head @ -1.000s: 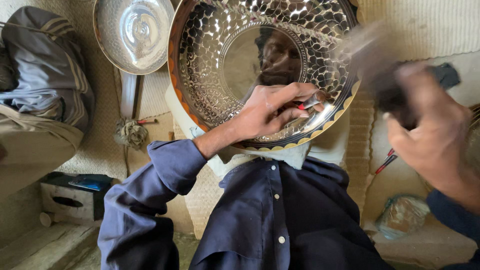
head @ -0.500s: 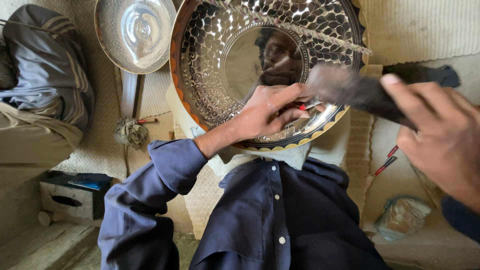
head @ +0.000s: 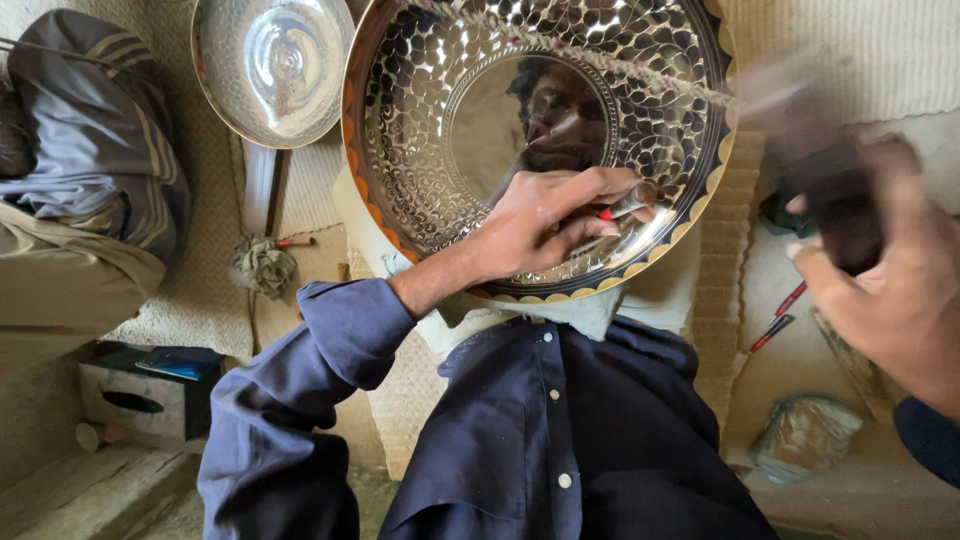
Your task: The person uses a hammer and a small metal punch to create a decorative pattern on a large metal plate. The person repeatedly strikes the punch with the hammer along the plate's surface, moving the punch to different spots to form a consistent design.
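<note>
A large shiny metal tray (head: 372,200) with a hammered dimple pattern and an orange-and-gold scalloped rim rests against my lap. My left hand (head: 540,225) lies on its lower right part, fingers pinched on a thin metal punch (head: 625,207) with a red mark, tip against the tray. My right hand (head: 900,290) is at the right edge, gripping a dark hammer (head: 830,190) that is blurred by motion and held away from the tray. I wear a dark blue buttoned shirt.
A smaller plain metal dish (head: 275,65) lies at the top left. A grey striped garment (head: 100,150) lies at far left, with a knotted rag (head: 262,265) and a small box (head: 150,385) nearby. Red-handled tools (head: 785,315) and a plastic bag (head: 805,435) lie on the right.
My right hand swung the hammer in toward the punch half a second ago and has now drawn it back to the right. My left hand has stayed on the tray.
</note>
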